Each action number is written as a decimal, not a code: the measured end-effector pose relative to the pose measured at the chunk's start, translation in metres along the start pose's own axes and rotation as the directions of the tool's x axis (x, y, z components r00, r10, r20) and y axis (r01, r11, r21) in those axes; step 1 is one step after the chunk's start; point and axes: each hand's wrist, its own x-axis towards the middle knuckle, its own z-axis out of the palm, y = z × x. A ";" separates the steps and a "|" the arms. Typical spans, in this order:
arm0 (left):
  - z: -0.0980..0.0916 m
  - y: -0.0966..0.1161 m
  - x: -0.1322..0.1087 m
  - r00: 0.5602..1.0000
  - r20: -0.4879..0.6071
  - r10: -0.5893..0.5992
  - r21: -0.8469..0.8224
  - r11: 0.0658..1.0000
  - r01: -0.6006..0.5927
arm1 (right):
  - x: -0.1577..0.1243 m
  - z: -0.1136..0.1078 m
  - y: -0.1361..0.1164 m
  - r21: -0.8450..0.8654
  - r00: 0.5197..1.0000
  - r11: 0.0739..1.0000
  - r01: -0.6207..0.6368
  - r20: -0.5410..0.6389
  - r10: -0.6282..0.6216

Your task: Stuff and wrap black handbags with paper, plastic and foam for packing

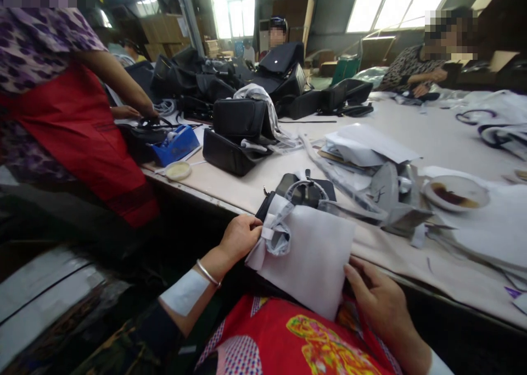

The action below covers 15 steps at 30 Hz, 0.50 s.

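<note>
A black bag [264, 207] with a zipper pull at its corner lies at the table's front edge, mostly hidden under a white sheet [310, 254]. On the sheet's left part rests a coiled strap in pale wrapping [279, 238]. My left hand [241, 236] is closed on the left edge of the bag, fingertips beside the strap. The right edge of the sheet is pinched by my right hand [376, 292], thumb on top and fingers behind; whether it also grips the bag beneath is hidden. Just beyond sits a flat black piece [307, 189] with a clear-wrapped loop on it.
Black bags [239, 119] are stacked further back. A blue tape dispenser [177, 144] stands left, near a co-worker in a red apron [82, 139]. To the right are a grey metal tape holder [395, 194], a round dish with brown residue [456, 192] and white sheets [370, 144].
</note>
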 end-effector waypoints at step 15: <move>-0.001 -0.006 -0.015 0.986 0.106 -0.130 0.135 0.984 0.115 | 0.004 0.017 -0.013 0.166 0.968 0.957 -0.236 0.122 0.217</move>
